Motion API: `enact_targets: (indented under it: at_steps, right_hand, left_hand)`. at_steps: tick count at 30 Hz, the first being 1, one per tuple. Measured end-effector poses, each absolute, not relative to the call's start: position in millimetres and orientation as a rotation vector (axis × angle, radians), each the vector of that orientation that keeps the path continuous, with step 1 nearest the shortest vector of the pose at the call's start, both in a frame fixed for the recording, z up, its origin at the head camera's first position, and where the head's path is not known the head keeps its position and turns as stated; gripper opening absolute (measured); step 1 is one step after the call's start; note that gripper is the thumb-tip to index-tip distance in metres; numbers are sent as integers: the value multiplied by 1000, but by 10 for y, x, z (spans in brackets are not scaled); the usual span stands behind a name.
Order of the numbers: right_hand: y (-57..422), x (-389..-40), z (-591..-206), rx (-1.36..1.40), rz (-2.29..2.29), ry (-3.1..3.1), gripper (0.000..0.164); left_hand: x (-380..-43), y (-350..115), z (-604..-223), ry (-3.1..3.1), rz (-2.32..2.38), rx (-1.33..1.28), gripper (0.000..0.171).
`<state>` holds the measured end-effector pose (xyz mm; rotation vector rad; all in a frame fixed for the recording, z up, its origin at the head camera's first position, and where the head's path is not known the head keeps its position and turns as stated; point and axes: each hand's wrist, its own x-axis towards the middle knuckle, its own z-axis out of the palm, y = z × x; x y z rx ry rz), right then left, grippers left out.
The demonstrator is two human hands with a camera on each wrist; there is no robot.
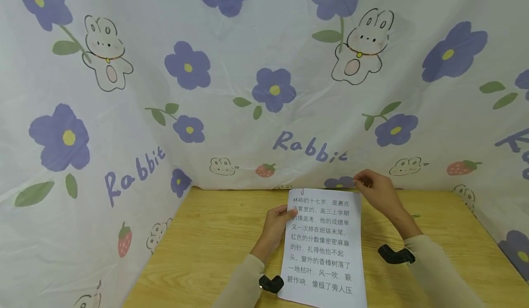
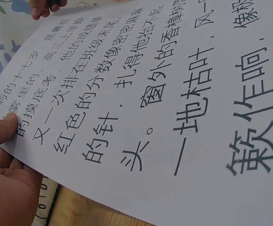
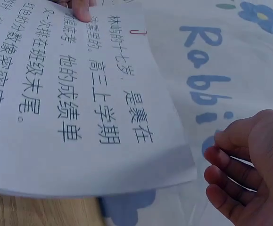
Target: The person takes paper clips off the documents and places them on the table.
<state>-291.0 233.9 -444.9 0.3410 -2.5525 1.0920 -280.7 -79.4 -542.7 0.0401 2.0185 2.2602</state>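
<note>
A sheaf of white paper sheets (image 1: pixel 324 253), printed with large lines of Chinese characters, is held up over the table in the head view. A red paper clip (image 3: pixel 137 32) sits on its top edge near the left corner. My left hand (image 1: pixel 272 227) grips the left edge, its thumb (image 2: pixel 3 129) lying across the printed front and the fingers behind. Beside the top right corner is my right hand (image 1: pixel 382 195), apart from the paper. Its fingers (image 3: pixel 216 174) are loosely curled, thumb near the index fingertip, and nothing shows between them.
The wooden table (image 1: pixel 198 253) lies under the paper. A white cloth (image 1: pixel 231 115) with purple flowers, rabbits and strawberries hangs behind and at the sides. A small greenish thing (image 1: pixel 416 215) lies on the table by the right wrist, too small to identify. Each wrist carries a black device (image 1: pixel 396 254).
</note>
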Motion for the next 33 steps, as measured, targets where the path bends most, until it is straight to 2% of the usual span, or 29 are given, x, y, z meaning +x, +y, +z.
enact_targets:
  at_steps: [20,33]
  right_hand:
    - [1573,-3002,-4387,596,1071,-2609,15]
    - [1320,-3087,-4383,679,1083,-2671,17]
  left_hand:
    - [-2818,-754,-5421,2008,2255,11,32]
    - [-2832,-754,-5428,1996,2254,57,34]
